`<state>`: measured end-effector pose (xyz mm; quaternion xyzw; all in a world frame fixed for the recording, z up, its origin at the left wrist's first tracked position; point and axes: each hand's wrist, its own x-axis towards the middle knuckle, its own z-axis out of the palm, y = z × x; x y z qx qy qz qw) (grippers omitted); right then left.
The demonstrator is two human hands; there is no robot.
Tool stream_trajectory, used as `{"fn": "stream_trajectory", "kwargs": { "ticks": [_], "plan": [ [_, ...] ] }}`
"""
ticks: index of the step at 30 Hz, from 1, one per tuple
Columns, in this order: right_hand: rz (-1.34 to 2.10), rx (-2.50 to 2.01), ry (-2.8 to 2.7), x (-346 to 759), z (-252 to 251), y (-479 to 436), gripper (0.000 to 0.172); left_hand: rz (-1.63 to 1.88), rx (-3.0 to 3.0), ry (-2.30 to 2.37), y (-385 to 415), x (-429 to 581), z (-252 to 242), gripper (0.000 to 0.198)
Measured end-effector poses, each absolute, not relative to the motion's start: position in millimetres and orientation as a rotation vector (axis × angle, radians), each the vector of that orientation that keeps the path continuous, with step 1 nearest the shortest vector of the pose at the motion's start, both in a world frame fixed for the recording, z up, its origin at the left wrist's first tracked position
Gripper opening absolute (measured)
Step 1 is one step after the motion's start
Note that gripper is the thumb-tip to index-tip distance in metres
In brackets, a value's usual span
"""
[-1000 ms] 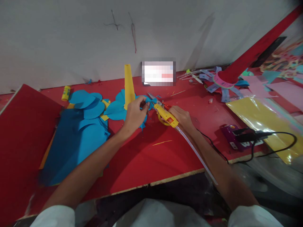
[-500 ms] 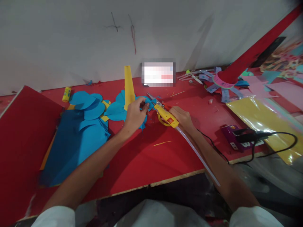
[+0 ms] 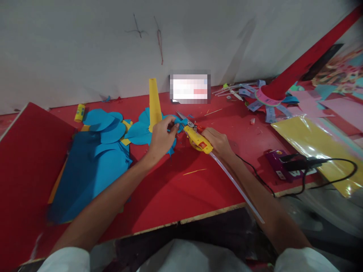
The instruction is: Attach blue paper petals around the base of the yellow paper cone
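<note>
My left hand (image 3: 162, 136) is closed, pinching a small blue paper petal (image 3: 178, 124) at the middle of the red table (image 3: 176, 189). My right hand (image 3: 217, 142) grips a yellow glue gun (image 3: 197, 139), its nozzle pointing at the petal. A clear glue stick (image 3: 238, 187) trails from the gun's back along my right forearm. A blue paper flower (image 3: 138, 130) with an upright yellow paper cone (image 3: 154, 102) lies just left of my left hand. Scissors (image 3: 185, 120) lie under the gun's tip.
Blue paper sheets and cut petals (image 3: 93, 162) cover the left side, next to a red board (image 3: 25, 166) and a yellow glue stick (image 3: 79, 112). On the right lie a purple power strip (image 3: 283, 166) with black cable, yellow wrapped sheets (image 3: 314, 147), a red cone (image 3: 300, 64) and paper scraps.
The glue gun has edged slightly nearer the petal. Both hands otherwise stay in place.
</note>
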<state>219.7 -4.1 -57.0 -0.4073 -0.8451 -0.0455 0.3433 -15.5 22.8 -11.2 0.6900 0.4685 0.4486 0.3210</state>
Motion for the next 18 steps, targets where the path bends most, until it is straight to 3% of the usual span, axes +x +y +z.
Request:
{"fn": "stream_trajectory", "kwargs": {
  "ticks": [18],
  "plan": [
    [-0.149,-0.986,-2.19,220.0,-57.3,-3.9,0.021,1.232,1.779,1.243,25.1,-15.0,-17.1,0.011]
  ]
}}
